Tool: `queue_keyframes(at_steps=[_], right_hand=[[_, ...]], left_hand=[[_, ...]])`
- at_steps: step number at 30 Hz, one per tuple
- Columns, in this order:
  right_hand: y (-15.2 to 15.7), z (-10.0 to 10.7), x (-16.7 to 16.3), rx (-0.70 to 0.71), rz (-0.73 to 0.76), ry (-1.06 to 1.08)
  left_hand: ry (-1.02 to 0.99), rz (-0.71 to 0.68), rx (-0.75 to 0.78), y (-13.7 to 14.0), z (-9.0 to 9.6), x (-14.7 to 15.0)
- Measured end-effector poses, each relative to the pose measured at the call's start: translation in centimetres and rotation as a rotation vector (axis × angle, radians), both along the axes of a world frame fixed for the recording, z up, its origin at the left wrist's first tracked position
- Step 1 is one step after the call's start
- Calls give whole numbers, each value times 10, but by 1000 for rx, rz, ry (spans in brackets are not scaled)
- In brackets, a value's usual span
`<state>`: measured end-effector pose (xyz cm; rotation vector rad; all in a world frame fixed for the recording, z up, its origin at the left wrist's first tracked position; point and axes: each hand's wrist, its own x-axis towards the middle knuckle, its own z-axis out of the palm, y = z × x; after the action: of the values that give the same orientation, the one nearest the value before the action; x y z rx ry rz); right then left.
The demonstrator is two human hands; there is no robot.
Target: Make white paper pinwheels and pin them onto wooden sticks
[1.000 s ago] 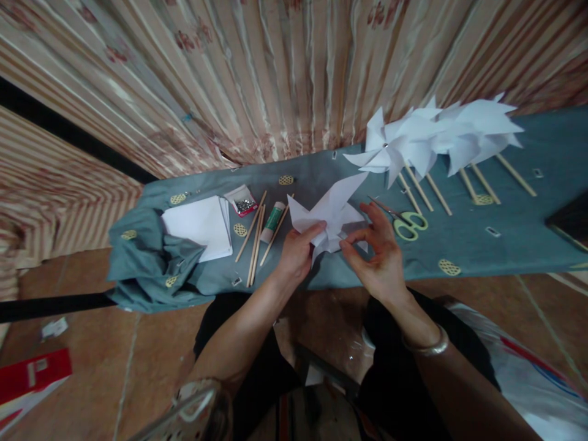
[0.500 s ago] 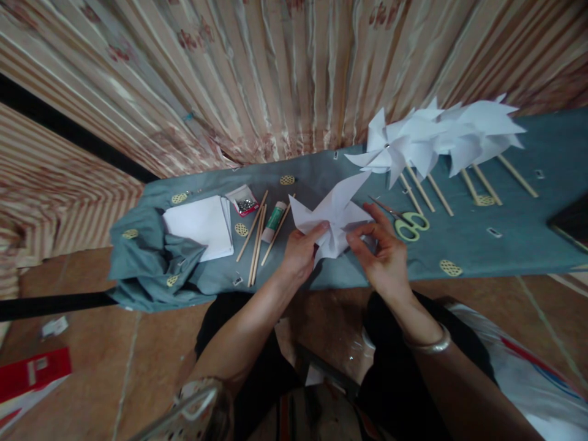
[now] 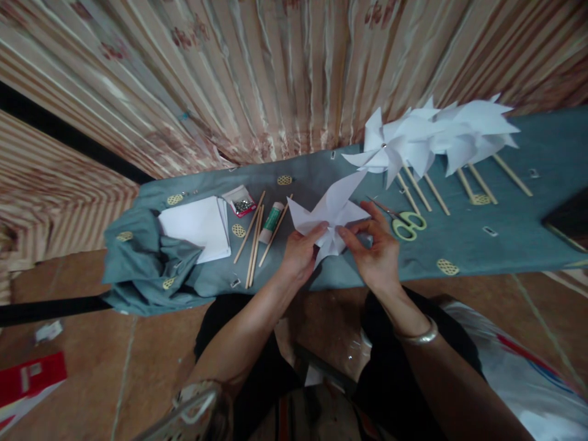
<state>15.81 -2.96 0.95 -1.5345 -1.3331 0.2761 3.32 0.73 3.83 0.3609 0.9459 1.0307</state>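
Observation:
A white paper pinwheel [image 3: 333, 205] with pointed blades is between my hands, over the front part of the cloth-covered table. My left hand [image 3: 301, 248] grips it from the left, thumb pressed near the centre and fingers underneath. From the right, my right hand [image 3: 374, 248] pinches the paper close to the middle with thumb and forefinger. Green-handled scissors [image 3: 408, 225] lie just right of my right hand. To the left of my left hand rest a glue stick [image 3: 272, 222] and several thin wooden sticks [image 3: 254, 248].
Several finished pinwheels [image 3: 427, 141] on sticks lie overlapped at the back right. A stack of white paper [image 3: 195, 228] and a small box of metal pins [image 3: 239, 201] sit at left. A striped curtain [image 3: 257, 73] hangs behind the table. A dark object [image 3: 569, 217] is at the right edge.
My right hand has moved left, its thumb and forefinger now nearer the pinwheel's centre. My left hand keeps its hold. The whole view has shifted slightly.

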Motion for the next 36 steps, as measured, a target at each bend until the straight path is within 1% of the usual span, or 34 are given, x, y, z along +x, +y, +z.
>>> queue_keyframes(at_steps=[8,13,17,20,24,27,29,32,34,36], right_hand=[[4,0,0,11,-12,8],[6,-2,-1,50,-8,-83],[4,3,-1,57,47,-154],[2,7,5,71,101,-150],[-3,10,20,89,109,-132],[-9,14,28,83,124,-184],[-14,18,30,83,149,-243],[-22,23,32,76,241,-319],[-25,25,33,72,310,-346],[-26,27,36,74,347,-352]], left_hand=[[-24,12,-23,2,2,2],[-25,14,-22,4,2,4],[-33,35,-18,8,1,3],[-52,50,-14,11,2,0],[-76,111,-21,15,6,-3],[-85,145,-19,16,8,-3],[-85,140,-15,16,7,-3],[-80,105,-4,15,3,-3],[-75,77,5,13,0,-3],[-67,57,15,12,-3,-3]])
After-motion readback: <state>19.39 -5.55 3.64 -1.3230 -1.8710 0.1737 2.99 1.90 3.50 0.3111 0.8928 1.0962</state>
